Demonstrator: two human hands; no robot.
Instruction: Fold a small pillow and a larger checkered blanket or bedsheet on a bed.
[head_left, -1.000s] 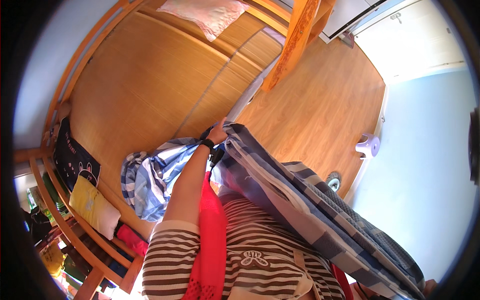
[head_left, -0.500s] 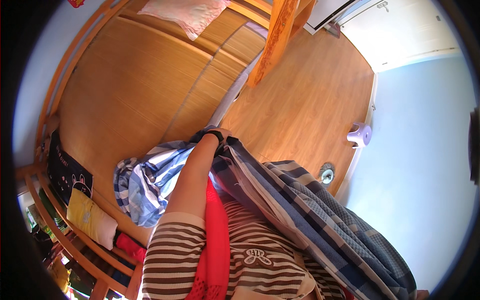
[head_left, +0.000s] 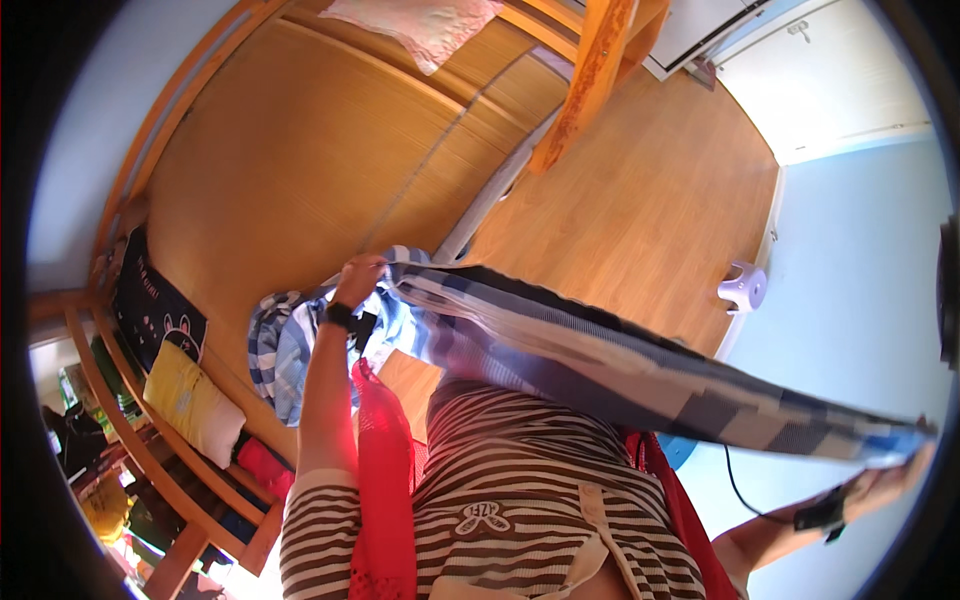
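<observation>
A blue, white and beige checked blanket (head_left: pixel 600 345) stretches as a long folded band in front of my body. My left hand (head_left: pixel 360 280) is closed on one end of it, over the edge of the bed. Far to the right, my right hand (head_left: pixel 890 482) grips the other end, its fingers partly hidden by cloth and blur. Beneath my left hand a crumpled blue-and-white checked heap (head_left: pixel 285 350) lies on the bed mat (head_left: pixel 330 130); I cannot tell whether it is the same piece. A red scarf-like cloth (head_left: pixel 385 480) hangs down my front.
A yellow pillow (head_left: pixel 195 405) and a dark rabbit-print cushion (head_left: pixel 160 310) lean by the wooden bed rail (head_left: pixel 150 440). A pink pillow (head_left: pixel 420 25) lies at the far end. A wooden post (head_left: pixel 590 90) stands beyond. A purple stool (head_left: pixel 743 287) is by the blue wall.
My right hand has come into clear view at the right, lifting the blanket from a hanging drape into a taut band. My left hand has moved left along with its end.
</observation>
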